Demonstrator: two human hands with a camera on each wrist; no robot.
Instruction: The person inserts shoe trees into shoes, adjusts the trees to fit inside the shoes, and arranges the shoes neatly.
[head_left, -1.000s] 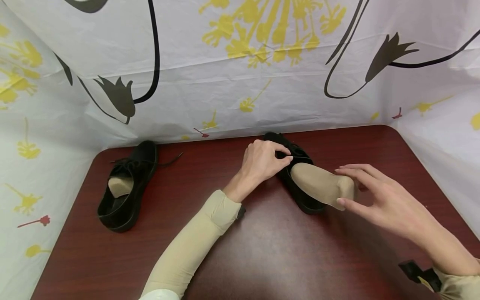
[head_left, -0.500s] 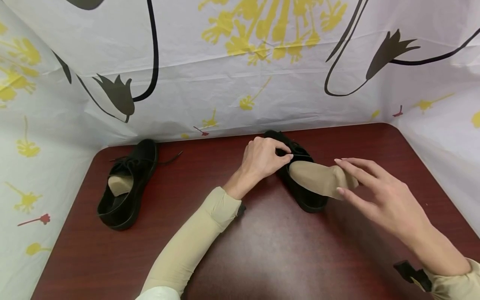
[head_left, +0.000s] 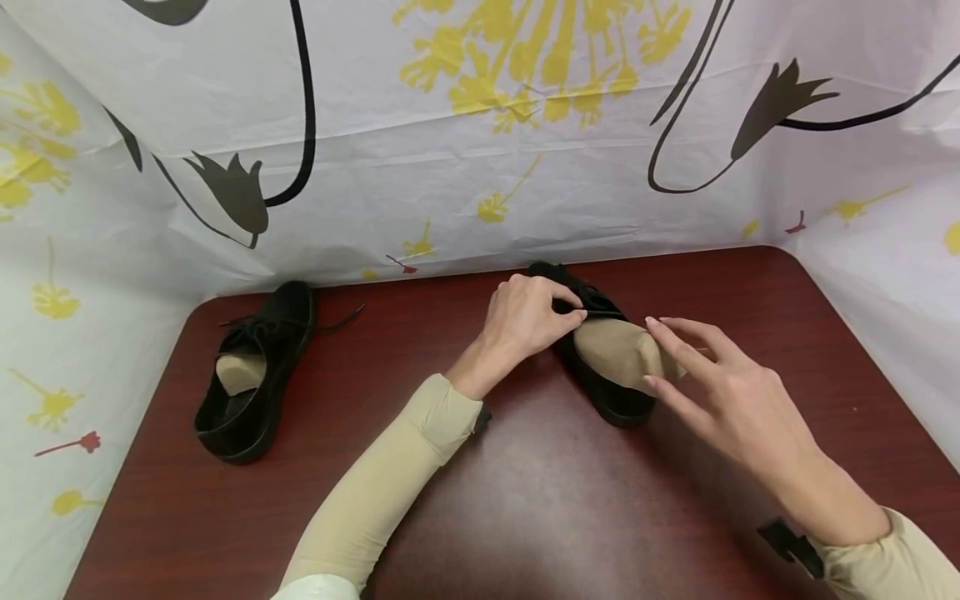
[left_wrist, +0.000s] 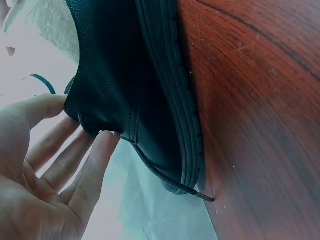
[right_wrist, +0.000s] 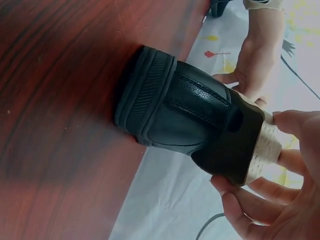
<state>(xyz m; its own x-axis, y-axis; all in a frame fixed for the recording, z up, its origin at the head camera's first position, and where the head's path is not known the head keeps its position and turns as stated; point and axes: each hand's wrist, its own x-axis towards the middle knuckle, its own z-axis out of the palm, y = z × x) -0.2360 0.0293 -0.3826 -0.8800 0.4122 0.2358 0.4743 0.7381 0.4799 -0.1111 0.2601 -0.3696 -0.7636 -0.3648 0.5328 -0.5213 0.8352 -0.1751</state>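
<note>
On the right side of the table a black lace-up shoe [head_left: 611, 400] stands with its toe toward the back. My left hand [head_left: 525, 321] pinches the upper edge of its opening near the laces; in the left wrist view the thumb and fingers hold the leather flap [left_wrist: 92, 112]. A beige moulded shoe insert [head_left: 611, 350] lies partly inside that shoe. My right hand [head_left: 727, 400] grips the insert's rear end between thumb and fingers, above the heel. The insert's front end is hidden inside the shoe.
A second black shoe [head_left: 255, 383] stands at the left with a similar beige insert [head_left: 241, 372] inside and a loose lace spread beside it. A white patterned cloth [head_left: 450, 167] hangs behind and around the dark red table [head_left: 517, 500].
My right hand has moved left with the insert, which sits deeper in the right shoe. My left hand keeps its hold on the shoe's opening. The left shoe has not moved.
</note>
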